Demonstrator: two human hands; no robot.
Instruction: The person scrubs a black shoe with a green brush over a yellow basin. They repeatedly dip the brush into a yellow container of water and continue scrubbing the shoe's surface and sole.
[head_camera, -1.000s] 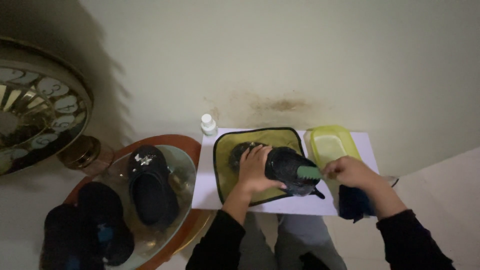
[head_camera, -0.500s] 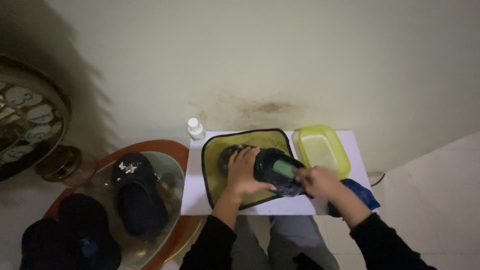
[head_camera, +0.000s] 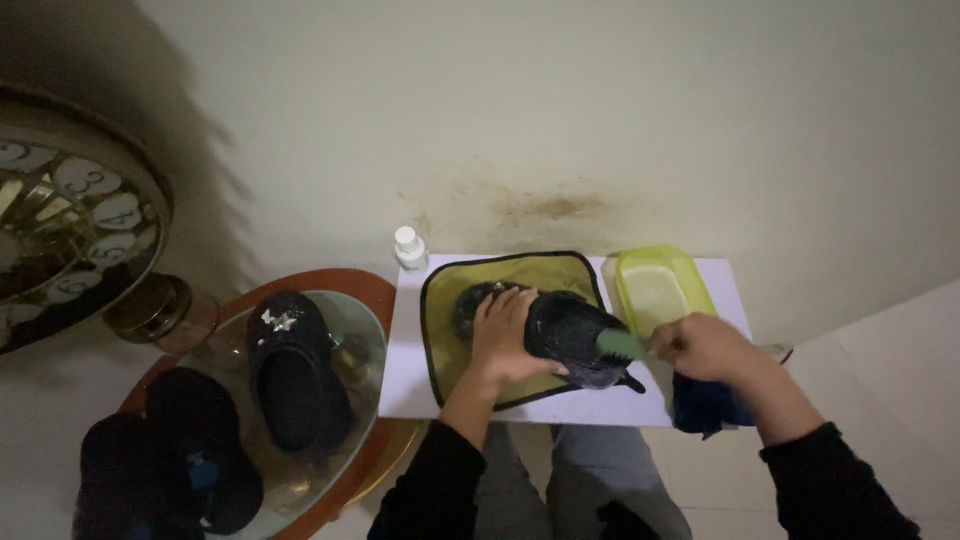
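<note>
The left hand (head_camera: 508, 335) covers the middle of a black shoe (head_camera: 565, 335), so only its two ends show, and the green brush (head_camera: 620, 345) disappears into the closed right hand (head_camera: 705, 347), its handle unseen. Just below the right hand, a dark blue cloth (head_camera: 705, 405) is partly hidden by that wrist. Far to the left of the left hand, a round clock (head_camera: 60, 215) and dark shoes (head_camera: 165, 470) are cut off by the picture's edge.

I sat in a home: an ornate wall clock (head_camera: 60, 215) leaned at the stained plain wall (head_camera: 560, 110), and a round glass-topped side table (head_camera: 360, 300) carried dark shoes (head_camera: 290, 375).
</note>
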